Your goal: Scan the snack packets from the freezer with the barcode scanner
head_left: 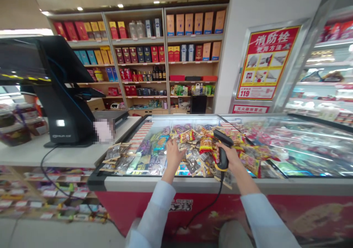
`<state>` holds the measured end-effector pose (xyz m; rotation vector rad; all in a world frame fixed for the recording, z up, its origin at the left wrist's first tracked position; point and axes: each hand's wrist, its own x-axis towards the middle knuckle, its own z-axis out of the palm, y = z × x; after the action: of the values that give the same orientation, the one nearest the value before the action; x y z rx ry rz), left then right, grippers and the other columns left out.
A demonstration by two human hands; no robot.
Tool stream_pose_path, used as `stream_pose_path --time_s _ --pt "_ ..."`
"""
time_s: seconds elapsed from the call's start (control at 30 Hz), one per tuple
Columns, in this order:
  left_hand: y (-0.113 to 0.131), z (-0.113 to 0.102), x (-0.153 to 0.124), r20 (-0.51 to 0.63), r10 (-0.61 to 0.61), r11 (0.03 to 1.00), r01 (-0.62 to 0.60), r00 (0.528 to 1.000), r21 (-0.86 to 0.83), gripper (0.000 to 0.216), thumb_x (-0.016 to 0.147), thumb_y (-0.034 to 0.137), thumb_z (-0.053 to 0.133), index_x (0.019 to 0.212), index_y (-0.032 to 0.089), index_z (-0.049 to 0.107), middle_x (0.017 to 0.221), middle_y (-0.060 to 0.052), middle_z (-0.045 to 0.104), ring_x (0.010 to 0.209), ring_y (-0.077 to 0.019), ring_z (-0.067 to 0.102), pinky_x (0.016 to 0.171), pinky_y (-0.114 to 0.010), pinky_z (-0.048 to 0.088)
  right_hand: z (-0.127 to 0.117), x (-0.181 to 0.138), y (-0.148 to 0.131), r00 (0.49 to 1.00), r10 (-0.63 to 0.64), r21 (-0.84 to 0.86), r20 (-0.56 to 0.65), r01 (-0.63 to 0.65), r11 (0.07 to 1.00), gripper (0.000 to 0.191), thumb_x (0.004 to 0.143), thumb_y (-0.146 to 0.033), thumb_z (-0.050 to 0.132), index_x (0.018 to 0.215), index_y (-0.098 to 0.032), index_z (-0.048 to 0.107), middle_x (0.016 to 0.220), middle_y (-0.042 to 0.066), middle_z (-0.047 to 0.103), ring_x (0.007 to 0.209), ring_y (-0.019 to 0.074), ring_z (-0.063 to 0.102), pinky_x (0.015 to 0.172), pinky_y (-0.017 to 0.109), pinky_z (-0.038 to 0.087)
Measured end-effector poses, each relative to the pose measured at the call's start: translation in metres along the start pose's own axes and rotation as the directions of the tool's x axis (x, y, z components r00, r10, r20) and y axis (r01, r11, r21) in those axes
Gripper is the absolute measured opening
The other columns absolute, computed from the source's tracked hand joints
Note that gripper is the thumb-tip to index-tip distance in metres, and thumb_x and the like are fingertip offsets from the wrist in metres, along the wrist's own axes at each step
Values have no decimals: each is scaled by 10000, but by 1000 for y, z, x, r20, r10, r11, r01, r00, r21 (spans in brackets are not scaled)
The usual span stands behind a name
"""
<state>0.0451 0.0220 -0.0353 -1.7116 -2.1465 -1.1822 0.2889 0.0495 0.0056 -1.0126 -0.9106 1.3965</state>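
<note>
From my end I've got the right hand (231, 156) wrapped round the barcode scanner (223, 138) above the chest freezer's snack packets (206, 145), nose aimed forward-left, handle running down toward me, left hand (173, 154) loosely spread.

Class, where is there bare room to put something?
The counter is mostly bare between its front edge and the screen stand; a narrower patch borders the freezer. Packets crowd the freezer top around the left hand and right hand.

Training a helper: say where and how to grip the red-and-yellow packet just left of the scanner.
Probably pinch the packet by its left edge with the left hand, from the left: it lies atop the pile, and the scanner in the right hand crowds its right.
</note>
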Motion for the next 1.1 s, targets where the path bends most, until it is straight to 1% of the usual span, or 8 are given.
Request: stream_pose_path --time_s 0.1,0.23,0.4,0.5,0.6,0.77,0.93,1.1 --pt "-3 2 -14 77 -154 977 140 985 161 620 785 425 743 1272 133 493 1221 -171 566 1162 -308 568 969 -394 430 -14 0 8 999 15 28 -51 -13 1000 274 564 -286 855 564 -164 610 438 -5 576 349 109 492 337 225 430" --pt "3 -1 -24 168 -274 924 210 947 321 641 781 494 728 1238 92 527 1186 -207 613 1168 -337 579 939 -386 429 -25 1 20 999 6 24 -38 -5 1000 315 529 -309 877 540 -159 600 435 -4 567 355 106 492 349 223 436" --pt "16 -3 -22 301 -379 902 276 875 332 573 820 490 687 1207 87 561 1191 -221 659 1171 -333 613 960 -390 426 -27 0 31 996 -4 23 -91 6 1000 306 538 -310 873 572 -163 607 445 -6 577 345 116 495 331 234 433" --pt "17 1 -22 364 -380 917 296 850 268 527 826 456 683 1203 106 572 1186 -196 678 1172 -321 628 958 -372 434 -29 0 34 998 -4 39 -60 6 999 308 537 -296 881 603 -165 610 464 -17 579 355 116 503 326 229 430" --pt "16 9 -26 369 -307 952 289 877 105 547 826 336 682 1301 119 520 1266 -180 652 1222 -284 605 957 -324 443 -31 1 35 999 -10 55 -33 12 998 328 513 -275 895 634 -167 610 478 -30 579 361 111 506 322 220 427" --pt "13 21 -32 307 -178 966 225 935 -126 742 812 195 649 1489 159 345 1350 -160 607 1239 -257 593 977 -316 459 -32 1 34 999 21 49 -37 -19 999 357 473 -277 907 621 -163 603 478 -28 582 359 110 504 324 224 440" --pt "8 25 -34 280 -125 961 186 952 -206 606 792 121 645 1378 199 508 1288 -112 648 1171 -236 626 1000 -330 463 -31 1 34 998 15 31 -54 -13 999 347 476 -279 903 624 -164 610 467 -24 583 354 115 504 316 227 439" --pt "3 27 -35 232 -124 932 193 965 -306 641 722 76 710 1325 227 552 1272 -71 668 1192 -225 616 1030 -344 455 -32 4 35 996 46 -1 -71 -46 999 320 507 -273 888 610 -166 605 457 -9 588 344 125 512 315 236 445"
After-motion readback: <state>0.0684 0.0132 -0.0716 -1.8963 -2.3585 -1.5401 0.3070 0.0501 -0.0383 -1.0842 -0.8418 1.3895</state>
